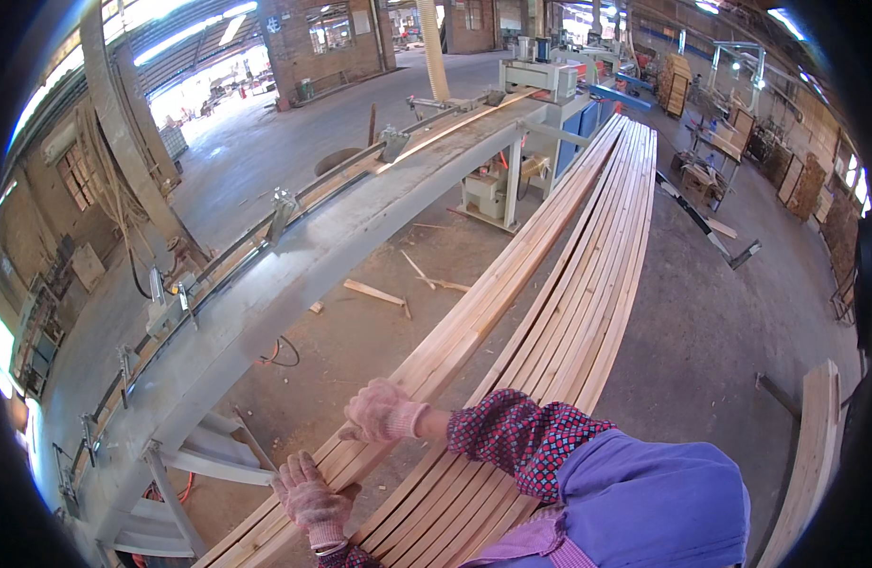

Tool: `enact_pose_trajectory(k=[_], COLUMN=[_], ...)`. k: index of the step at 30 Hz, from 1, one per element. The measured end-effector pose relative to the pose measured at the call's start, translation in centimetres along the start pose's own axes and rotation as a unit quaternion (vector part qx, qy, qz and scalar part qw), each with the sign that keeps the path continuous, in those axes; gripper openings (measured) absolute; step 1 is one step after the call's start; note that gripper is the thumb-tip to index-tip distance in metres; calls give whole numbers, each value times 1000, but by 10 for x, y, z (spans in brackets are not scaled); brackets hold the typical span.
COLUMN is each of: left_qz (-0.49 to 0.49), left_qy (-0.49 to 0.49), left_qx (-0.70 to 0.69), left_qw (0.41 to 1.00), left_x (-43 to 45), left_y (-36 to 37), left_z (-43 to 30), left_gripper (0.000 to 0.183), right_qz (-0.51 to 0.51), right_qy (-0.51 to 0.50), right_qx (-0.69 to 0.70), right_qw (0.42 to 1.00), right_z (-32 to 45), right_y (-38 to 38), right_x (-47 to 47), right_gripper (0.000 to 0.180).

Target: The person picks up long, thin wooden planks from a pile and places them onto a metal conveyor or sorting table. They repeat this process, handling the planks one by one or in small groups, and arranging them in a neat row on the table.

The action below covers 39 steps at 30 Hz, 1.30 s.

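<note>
Long light-wood strips (pixel 471 312) lie side by side in a narrow bundle running from lower left to upper centre. My right hand (pixel 385 412), in a pinkish knit glove, is closed over this bundle with its fingers curled. Nearer the bottom edge, my left hand (pixel 312 497), gloved alike, grips the same bundle, fingers across the top and thumb at its right side. A wider layer of similar strips (pixel 585 298) fans out to the right, passing beneath my right forearm. The undersides of both hands are hidden.
A long metal machine bed (pixel 322 245) with clamps curves along the left, carrying a thin wood strip (pixel 443 138) towards a machine head (pixel 539 78). Wood offcuts (pixel 373 291) litter the concrete floor. More boards (pixel 809 454) stand at the lower right, near a metal support arm (pixel 777 394).
</note>
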<state>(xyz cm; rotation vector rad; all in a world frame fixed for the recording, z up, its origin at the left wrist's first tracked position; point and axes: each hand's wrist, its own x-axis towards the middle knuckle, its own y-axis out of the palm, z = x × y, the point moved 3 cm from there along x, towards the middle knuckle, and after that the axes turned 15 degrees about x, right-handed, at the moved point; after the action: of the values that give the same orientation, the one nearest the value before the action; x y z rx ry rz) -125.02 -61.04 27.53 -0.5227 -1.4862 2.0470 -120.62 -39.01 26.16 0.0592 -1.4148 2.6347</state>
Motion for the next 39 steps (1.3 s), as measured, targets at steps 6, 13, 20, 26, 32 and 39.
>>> enact_pose_trajectory(k=[6,13,20,26,32,39], left_qz=[0,27,63,54,42,45], left_qy=[2,3,-3,-1,4,3], left_qx=[-6,0,25,18,16,19], left_qw=[1000,1000,998,998,999,999], left_x=[0,2,3,1,1,2], left_y=[0,-7,-5,-7,-9,-5], left_z=[1,-1,-1,-1,-1,0], left_gripper=[119,120,122,121,121,122], right_qz=[13,20,14,-1,-5,2], right_qy=[2,6,6,8,-7,-3], right_qx=[-1,-3,-1,8,-3,-6], right_qw=[1000,1000,1000,1000,1000,1000], right_z=[6,5,3,-1,-2,0], right_y=[-7,-8,-6,-1,0,-2], right_x=[-2,-2,-1,0,-1,-1], right_gripper=[50,52,53,52,51,54])
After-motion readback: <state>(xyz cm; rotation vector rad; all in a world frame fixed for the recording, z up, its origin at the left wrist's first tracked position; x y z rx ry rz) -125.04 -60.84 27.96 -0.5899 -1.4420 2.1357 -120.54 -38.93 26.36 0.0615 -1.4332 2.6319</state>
